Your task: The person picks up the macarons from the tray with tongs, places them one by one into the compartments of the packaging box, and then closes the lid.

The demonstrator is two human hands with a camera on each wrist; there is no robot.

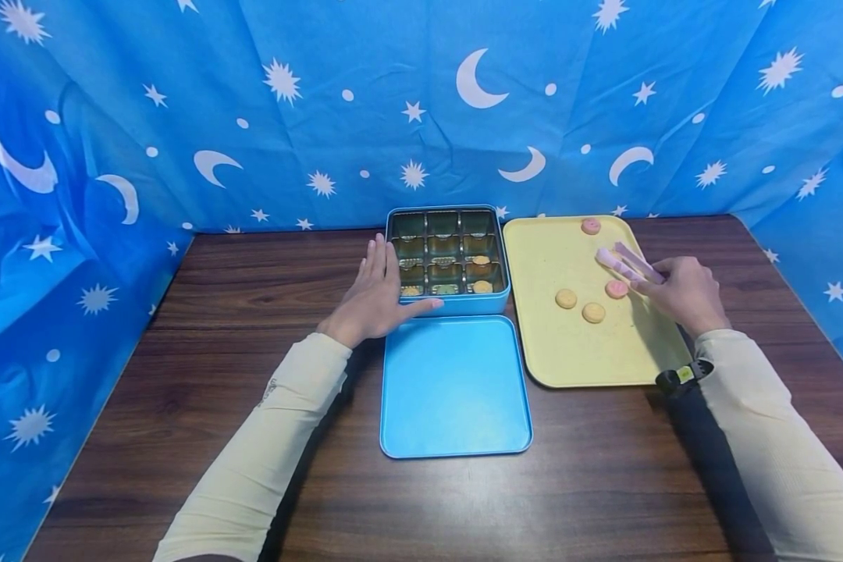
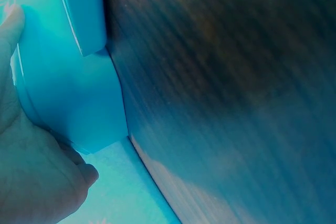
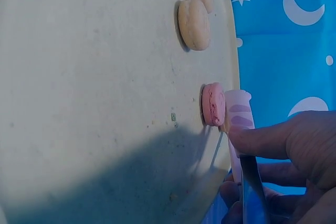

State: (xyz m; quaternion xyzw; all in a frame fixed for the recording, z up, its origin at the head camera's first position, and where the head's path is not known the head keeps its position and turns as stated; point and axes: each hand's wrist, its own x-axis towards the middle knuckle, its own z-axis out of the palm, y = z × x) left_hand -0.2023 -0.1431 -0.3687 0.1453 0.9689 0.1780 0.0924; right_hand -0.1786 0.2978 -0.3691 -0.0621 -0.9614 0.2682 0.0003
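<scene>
My left hand (image 1: 372, 300) lies against the left side of a square blue tin (image 1: 457, 303), fingers straight, thumb stretched along the front rim. The tin holds a gold divided insert with several macarons: an orange one (image 1: 481, 261), a yellow one (image 1: 482, 287), a green one (image 1: 446, 289) and another yellow one (image 1: 411, 291) partly hidden by my fingers. Over the yellow tray (image 1: 555, 359), my right hand (image 1: 684, 293) holds lilac tongs (image 1: 632, 265), their tips apart with no macaron visible between them. Just below the tongs sits a pink macaron (image 3: 212, 104).
A blue lid (image 1: 457, 386) lies flat in front of the tin. Two yellow macarons (image 1: 565, 298) and a far pink macaron (image 1: 591, 225) are on the tray, along with small crumbs (image 3: 173, 116). A blue patterned cloth (image 1: 365, 117) borders the wooden table (image 1: 253, 297).
</scene>
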